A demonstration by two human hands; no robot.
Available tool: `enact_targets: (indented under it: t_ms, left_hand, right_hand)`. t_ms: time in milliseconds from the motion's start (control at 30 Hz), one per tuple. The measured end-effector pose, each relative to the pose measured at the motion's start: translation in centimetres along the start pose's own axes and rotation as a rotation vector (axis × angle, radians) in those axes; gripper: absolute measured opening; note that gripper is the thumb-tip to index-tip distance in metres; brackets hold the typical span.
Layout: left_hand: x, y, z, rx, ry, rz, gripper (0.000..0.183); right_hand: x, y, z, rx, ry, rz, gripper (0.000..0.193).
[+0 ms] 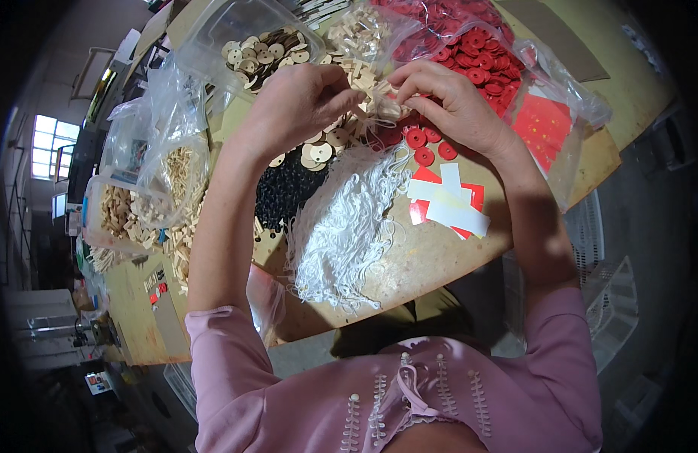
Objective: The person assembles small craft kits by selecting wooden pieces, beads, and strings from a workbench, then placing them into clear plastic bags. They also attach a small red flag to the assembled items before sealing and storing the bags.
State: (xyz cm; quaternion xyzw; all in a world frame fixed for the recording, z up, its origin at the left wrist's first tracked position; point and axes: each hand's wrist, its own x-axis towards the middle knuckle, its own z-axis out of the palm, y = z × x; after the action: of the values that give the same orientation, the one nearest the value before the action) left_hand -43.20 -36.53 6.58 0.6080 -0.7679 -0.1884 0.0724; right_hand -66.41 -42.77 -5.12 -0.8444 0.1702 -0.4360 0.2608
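Note:
My left hand (pixel 307 102) is closed, thumb and fingers pinched together above the heaped parts. A small pale wooden piece (pixel 359 112) shows right at its fingertips; I cannot tell if it is in the pinch. Facing it, my right hand (pixel 451 106) also pinches, but what it holds is too small to make out. Beneath the hands lie wooden discs with holes (pixel 317 153), small wooden blocks (pixel 368 83) and red discs (pixel 415 137). A bundle of white string loops (pixel 341 226) spreads toward me, beside a pile of small black parts (pixel 285 192).
A clear plastic tub (pixel 205 49) with wooden discs stands at the back left. Red discs fill a plastic bag (pixel 485 60) at the back right. Red and white paper pieces (pixel 451 204) lie on the table (pixel 417 275). Another tub (pixel 96 219) holds wooden pieces at left.

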Motion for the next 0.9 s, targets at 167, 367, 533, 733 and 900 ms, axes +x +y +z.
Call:
enact_targets:
  t_ms: [167, 367, 533, 733, 900]
  left_hand:
    - [0.1, -2.4, 1.2, -0.420, -0.075, 0.021, 0.012]
    - [1.3, -2.8, 2.8, -0.881, 0.232, 0.334, 0.004]
    - [2.0, 0.7, 3.4, -0.167, 0.402, 0.453, 0.011]
    - [3.0, -3.7, 4.4, -0.473, 0.442, 0.204, 0.011]
    - [1.0, -4.6, 7.4, -0.203, -0.014, 0.092, 0.020]
  right_hand:
    - [0.1, 0.0, 0.0, 0.018, -0.005, 0.019, 0.006]
    - [0.1, -0.6, 0.2, -0.009, -0.020, -0.009, 0.006]
    - [0.0, -1.1, -0.7, -0.036, -0.106, 0.061, 0.007]
    - [0.1, -0.4, -0.4, 0.091, -0.014, 0.039, 0.007]
    - [0.2, -0.2, -0.4, 0.020, 0.048, 0.056, 0.007]
